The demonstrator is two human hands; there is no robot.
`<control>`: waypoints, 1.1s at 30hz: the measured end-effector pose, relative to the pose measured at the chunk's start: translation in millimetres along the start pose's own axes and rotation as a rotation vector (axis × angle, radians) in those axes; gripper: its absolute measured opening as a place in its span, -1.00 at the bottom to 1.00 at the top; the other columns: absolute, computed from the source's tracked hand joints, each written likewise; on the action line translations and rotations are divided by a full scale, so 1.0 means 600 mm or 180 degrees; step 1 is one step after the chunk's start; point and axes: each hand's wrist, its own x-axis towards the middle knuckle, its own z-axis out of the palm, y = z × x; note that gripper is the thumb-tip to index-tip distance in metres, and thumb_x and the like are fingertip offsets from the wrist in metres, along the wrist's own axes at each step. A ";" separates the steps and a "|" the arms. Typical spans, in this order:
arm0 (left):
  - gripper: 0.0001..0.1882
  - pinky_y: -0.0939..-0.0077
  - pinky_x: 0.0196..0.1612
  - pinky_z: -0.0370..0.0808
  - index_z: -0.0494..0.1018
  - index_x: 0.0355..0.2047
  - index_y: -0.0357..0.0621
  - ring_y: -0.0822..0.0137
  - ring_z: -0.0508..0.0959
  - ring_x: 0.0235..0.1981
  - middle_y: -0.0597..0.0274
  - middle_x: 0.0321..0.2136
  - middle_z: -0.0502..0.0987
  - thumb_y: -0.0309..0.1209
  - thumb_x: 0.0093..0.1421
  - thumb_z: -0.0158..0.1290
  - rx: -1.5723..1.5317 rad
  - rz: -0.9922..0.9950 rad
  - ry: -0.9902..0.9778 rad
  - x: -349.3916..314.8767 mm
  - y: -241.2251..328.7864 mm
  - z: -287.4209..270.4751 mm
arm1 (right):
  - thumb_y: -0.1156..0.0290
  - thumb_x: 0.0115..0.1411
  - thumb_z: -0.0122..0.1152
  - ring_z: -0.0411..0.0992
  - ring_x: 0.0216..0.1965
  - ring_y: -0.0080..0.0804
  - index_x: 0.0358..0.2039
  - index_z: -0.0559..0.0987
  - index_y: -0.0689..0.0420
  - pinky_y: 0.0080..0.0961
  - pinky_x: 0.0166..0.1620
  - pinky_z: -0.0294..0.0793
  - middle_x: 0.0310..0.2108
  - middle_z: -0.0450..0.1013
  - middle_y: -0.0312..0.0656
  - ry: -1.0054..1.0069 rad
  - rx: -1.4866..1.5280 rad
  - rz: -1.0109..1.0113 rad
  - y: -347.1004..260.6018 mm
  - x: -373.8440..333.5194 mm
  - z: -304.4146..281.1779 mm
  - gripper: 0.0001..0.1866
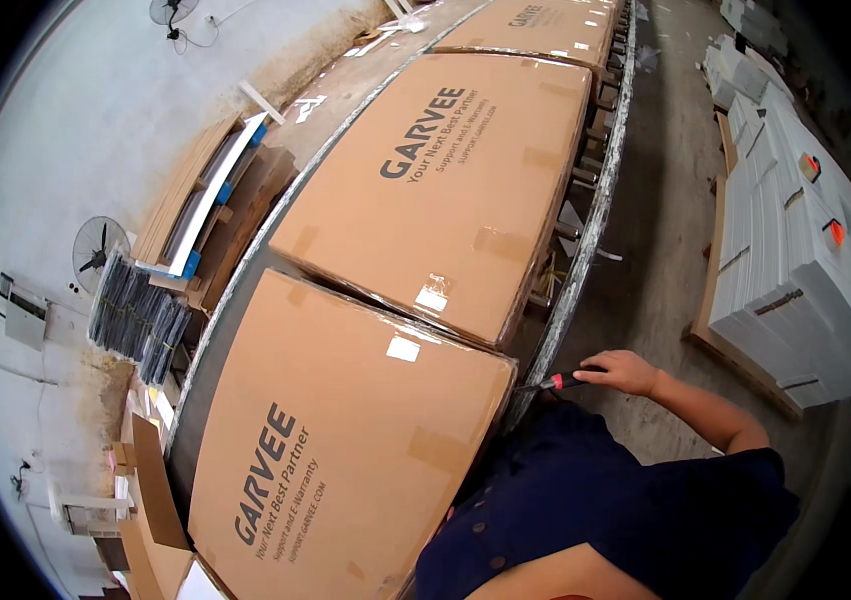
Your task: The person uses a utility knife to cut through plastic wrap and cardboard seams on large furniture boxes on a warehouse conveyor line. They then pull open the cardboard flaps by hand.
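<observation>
At the conveyor's near edge, my right hand [624, 371] is closed round a slim tool with a black-and-red handle [568, 380]. Its thin dark shaft points left toward the corner of the nearest cardboard box [346, 430]; whether the tip touches the box or the rail, I cannot tell. This large flat brown box is closed, with clear tape patches and a white label. A second, similar box [436, 190] lies just beyond it, edges nearly touching. My left hand is out of view.
The boxes lie along a conveyor with a worn metal rail [586, 260]; another box [531, 28] is farther up. White sheet stacks [796, 250] stand on a pallet at right. Cardboard panels [186, 190], dark bundled pieces [136, 315] and a fan [99, 250] line the left wall.
</observation>
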 end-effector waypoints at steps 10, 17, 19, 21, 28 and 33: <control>-0.46 0.17 0.13 0.10 0.10 0.11 -0.11 0.04 0.19 0.09 0.00 0.08 0.20 -0.26 0.14 -0.07 0.0104 0.0097 -0.0002 0.011 0.004 0.018 | 0.49 -0.01 0.05 0.38 -0.26 -0.35 -0.01 0.46 -0.27 -0.47 -0.19 0.39 -0.22 0.38 -0.26 0.0081 -0.0535 -0.0384 0.027 0.043 -0.038 -0.49; -0.49 0.20 0.10 0.15 0.15 0.08 -0.11 0.04 0.24 0.06 0.00 0.04 0.25 -0.30 0.12 -0.04 0.0171 0.0228 -0.0006 0.021 0.007 0.031 | 0.49 -0.02 0.00 0.37 -0.32 -0.32 0.00 0.44 -0.32 -0.45 -0.22 0.39 -0.29 0.37 -0.24 0.0211 -0.0471 -0.0285 0.056 0.072 0.000 -0.46; -0.50 0.20 0.09 0.16 0.17 0.07 -0.12 0.04 0.25 0.05 -0.01 0.03 0.27 -0.31 0.12 -0.04 0.0206 0.0262 -0.0011 0.027 0.006 0.032 | 0.49 -0.02 0.00 0.36 -0.33 -0.32 0.00 0.43 -0.34 -0.44 -0.24 0.38 -0.31 0.36 -0.24 0.0126 -0.0339 -0.0227 0.078 0.051 0.019 -0.45; -0.51 0.21 0.08 0.18 0.19 0.06 -0.12 0.05 0.27 0.04 -0.01 0.02 0.28 -0.32 0.11 -0.03 0.0195 0.0357 -0.0048 0.021 0.012 0.035 | 0.49 -0.02 0.00 0.36 -0.33 -0.33 0.00 0.43 -0.34 -0.44 -0.25 0.38 -0.31 0.37 -0.24 0.0065 -0.0427 -0.0108 0.091 0.017 0.030 -0.45; -0.53 0.23 0.05 0.22 0.24 0.03 -0.12 0.05 0.32 0.00 -0.01 -0.01 0.33 -0.36 0.09 -0.01 0.0335 0.0772 -0.0081 0.025 0.028 0.054 | 0.50 0.00 -0.01 0.36 -0.34 -0.34 0.01 0.43 -0.33 -0.46 -0.24 0.36 -0.29 0.38 -0.26 -0.0202 -0.0450 0.0012 0.081 0.016 -0.001 -0.46; -0.55 0.24 0.03 0.26 0.28 0.01 -0.13 0.05 0.35 -0.02 -0.01 -0.04 0.37 -0.39 0.07 0.01 0.0689 0.1725 -0.0401 0.000 0.077 0.111 | 0.51 -0.01 0.02 0.38 -0.33 -0.33 -0.03 0.45 -0.26 -0.46 -0.27 0.37 -0.29 0.39 -0.24 -0.0087 -0.0141 0.0076 0.085 0.011 0.022 -0.50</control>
